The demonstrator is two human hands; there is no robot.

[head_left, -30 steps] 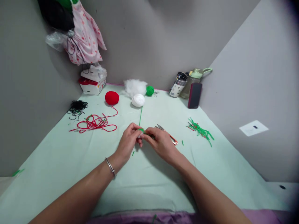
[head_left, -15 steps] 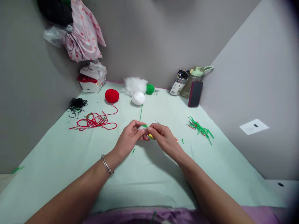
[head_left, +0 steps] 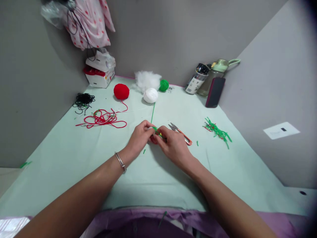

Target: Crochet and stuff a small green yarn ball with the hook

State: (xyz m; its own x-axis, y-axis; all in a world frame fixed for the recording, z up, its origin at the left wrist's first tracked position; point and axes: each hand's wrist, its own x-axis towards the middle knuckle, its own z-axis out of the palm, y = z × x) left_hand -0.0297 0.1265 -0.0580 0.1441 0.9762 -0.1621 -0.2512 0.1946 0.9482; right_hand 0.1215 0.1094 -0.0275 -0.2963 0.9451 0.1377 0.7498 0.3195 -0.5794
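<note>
My left hand (head_left: 140,137) is closed, pinching a small green and white yarn piece (head_left: 155,129) between thumb and fingers. A green strand (head_left: 153,112) runs from it toward the back of the table. Close against it, my right hand (head_left: 174,142) is closed too, thumb and forefinger together around a slim thing with a yellow part (head_left: 160,135). Most of that thing is hidden by the fingers, so its kind is unclear. Orange-handled thread snips (head_left: 182,134) lie just beyond my right hand, partly covered by it.
Behind are a red yarn ball (head_left: 121,91), a white yarn ball (head_left: 150,95), a green yarn ball (head_left: 163,85) and fluffy stuffing (head_left: 148,81). Loose red yarn (head_left: 105,119) and black yarn (head_left: 84,101) lie left. Green scraps (head_left: 218,130), a phone (head_left: 215,93) and a bottle (head_left: 215,76) are right.
The view has shifted, so the table's things sit higher in the picture. My right hand has turned further over the yarn piece, hiding more of the yellow part. The snips show more fully.
</note>
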